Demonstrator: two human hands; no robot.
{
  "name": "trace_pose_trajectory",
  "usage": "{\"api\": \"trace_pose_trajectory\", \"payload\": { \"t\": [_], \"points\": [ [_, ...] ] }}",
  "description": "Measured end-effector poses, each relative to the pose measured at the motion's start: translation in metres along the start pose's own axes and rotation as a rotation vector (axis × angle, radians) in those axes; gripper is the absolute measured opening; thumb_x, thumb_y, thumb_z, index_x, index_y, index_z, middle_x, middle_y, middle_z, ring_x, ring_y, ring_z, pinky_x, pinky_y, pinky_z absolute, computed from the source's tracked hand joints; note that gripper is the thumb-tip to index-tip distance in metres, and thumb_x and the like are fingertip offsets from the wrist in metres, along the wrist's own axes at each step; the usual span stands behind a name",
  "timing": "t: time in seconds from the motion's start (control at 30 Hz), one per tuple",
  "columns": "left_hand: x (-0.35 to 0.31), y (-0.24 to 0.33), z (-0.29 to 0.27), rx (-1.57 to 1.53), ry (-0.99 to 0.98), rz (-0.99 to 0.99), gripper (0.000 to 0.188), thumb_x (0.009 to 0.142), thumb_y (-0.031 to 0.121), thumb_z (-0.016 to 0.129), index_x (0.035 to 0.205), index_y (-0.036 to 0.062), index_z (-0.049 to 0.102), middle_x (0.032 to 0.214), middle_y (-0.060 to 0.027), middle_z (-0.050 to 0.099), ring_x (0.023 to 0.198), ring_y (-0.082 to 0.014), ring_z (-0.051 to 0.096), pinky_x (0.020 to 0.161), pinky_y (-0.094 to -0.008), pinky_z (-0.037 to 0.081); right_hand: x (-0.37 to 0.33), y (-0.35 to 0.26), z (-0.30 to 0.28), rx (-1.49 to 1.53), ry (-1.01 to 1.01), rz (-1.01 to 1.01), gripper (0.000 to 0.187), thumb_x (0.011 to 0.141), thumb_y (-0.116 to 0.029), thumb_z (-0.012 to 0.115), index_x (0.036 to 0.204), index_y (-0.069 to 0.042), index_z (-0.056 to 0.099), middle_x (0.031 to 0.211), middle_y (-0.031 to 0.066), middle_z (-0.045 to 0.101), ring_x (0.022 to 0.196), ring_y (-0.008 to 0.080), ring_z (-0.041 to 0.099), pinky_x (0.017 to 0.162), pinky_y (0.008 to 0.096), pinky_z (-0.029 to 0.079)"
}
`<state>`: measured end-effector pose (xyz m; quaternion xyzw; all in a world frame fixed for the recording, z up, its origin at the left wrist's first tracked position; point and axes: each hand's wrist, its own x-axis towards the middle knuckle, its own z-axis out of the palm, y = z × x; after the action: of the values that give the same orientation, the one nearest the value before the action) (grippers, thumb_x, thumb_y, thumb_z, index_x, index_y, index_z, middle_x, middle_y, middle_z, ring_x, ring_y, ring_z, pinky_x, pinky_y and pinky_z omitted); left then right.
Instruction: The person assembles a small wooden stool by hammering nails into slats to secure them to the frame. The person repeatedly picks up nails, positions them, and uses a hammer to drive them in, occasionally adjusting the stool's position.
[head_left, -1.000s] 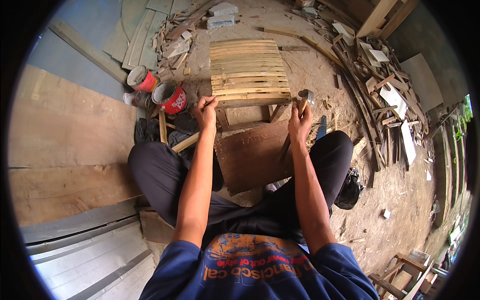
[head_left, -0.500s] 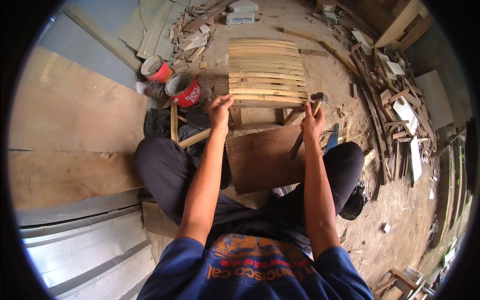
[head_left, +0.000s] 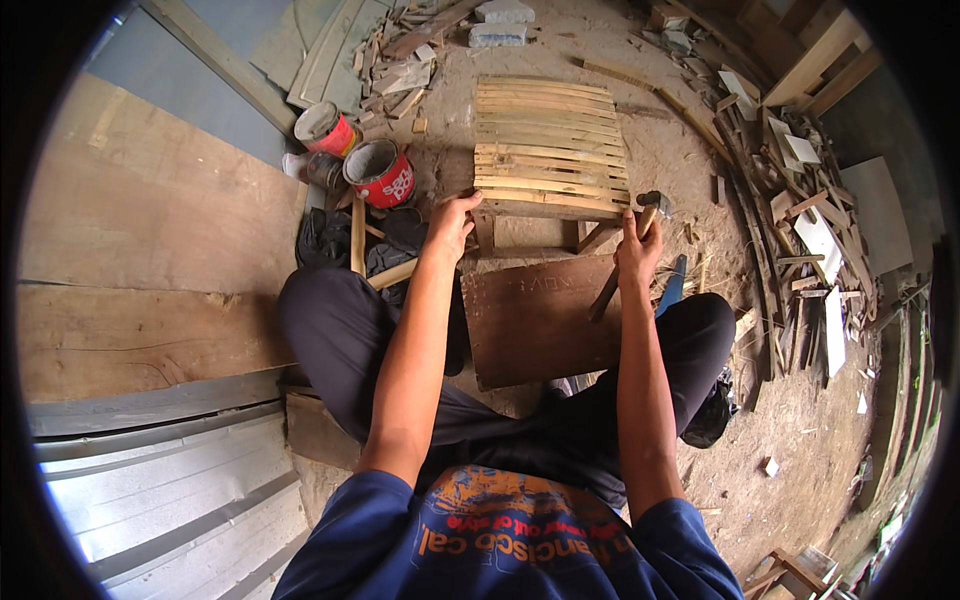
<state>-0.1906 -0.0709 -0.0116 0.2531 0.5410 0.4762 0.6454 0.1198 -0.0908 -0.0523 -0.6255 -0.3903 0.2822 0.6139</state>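
A low bench with a top of pale bamboo slats [head_left: 548, 150] stands in front of me, gaps showing between several of the slats. At its near left corner, my left hand [head_left: 452, 228] is closed on the end of the nearest bamboo slat [head_left: 560, 205]. My right hand [head_left: 637, 255] wraps round the handle of a hammer [head_left: 607, 292], its metal head up beside the bench's near right corner. That hand's fingertips reach the slat's right end. Between my knees and the bench lies a brown board [head_left: 535, 325].
Two red paint cans [head_left: 380, 175] stand left of the bench, near black plastic bags [head_left: 325, 238]. A blue saw-like tool [head_left: 672, 284] lies by my right knee. Scrap wood [head_left: 790, 240] is heaped along the right. Plywood sheets [head_left: 150, 220] cover the left side; grey blocks [head_left: 498, 35] sit far ahead.
The whole view has shifted slightly, so the bench appears a little further right. My left thumb now lies more along the slat's end; the hammer stays in my right hand.
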Motion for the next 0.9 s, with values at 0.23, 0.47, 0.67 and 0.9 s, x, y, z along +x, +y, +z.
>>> {"api": "trace_pose_trajectory", "payload": {
  "t": [0.23,0.47,0.67,0.9],
  "points": [
    [-0.006,0.005,0.007,0.025,0.065,-0.022,0.063,0.086,0.027,0.071,0.139,0.0018,0.048,0.149,-0.0146,0.041,0.141,-0.0322,0.029,0.114,-0.0496,0.02,-0.042,-0.039,-0.017,-0.351,-0.079,-0.374,0.03,0.097,-0.029,0.062,0.105,-0.001,0.06,0.069,0.0174,0.059,0.057,0.0323,0.057,0.055,0.0405,0.045],
    [0.015,0.005,-0.009,-0.001,-0.038,-0.102,0.065,0.082,0.029,0.074,0.137,0.0043,0.048,0.147,-0.013,0.042,0.14,-0.0295,0.03,0.114,-0.051,0.021,-0.103,-0.038,-0.037,-0.942,-0.938,-0.409,0.034,0.094,-0.038,0.062,0.109,-0.008,0.059,0.095,0.0176,0.068,0.085,0.0347,0.069,0.068,0.0461,0.054],
    [0.014,0.004,-0.016,0.023,-0.064,-0.1,0.06,0.085,0.028,0.072,0.136,0.0058,0.051,0.147,-0.011,0.042,0.139,-0.0302,0.033,0.115,-0.0528,0.02,-0.108,0.001,-0.041,-0.887,-0.94,-0.836,0.027,0.096,-0.034,0.053,0.107,-0.012,0.063,0.109,0.0096,0.062,0.1,0.0274,0.061,0.085,0.0396,0.049],
    [0.014,0.004,-0.007,0.103,0.075,-0.051,0.055,0.085,0.026,0.071,0.132,0.0036,0.056,0.147,-0.0168,0.041,0.137,-0.0363,0.031,0.107,-0.0528,0.036,-0.117,0.007,-0.041,-0.798,-0.856,-0.795,0.017,0.088,-0.017,0.059,0.102,-0.012,0.067,0.104,0.0079,0.062,0.099,0.025,0.06,0.088,0.0392,0.046]
  ]
}}
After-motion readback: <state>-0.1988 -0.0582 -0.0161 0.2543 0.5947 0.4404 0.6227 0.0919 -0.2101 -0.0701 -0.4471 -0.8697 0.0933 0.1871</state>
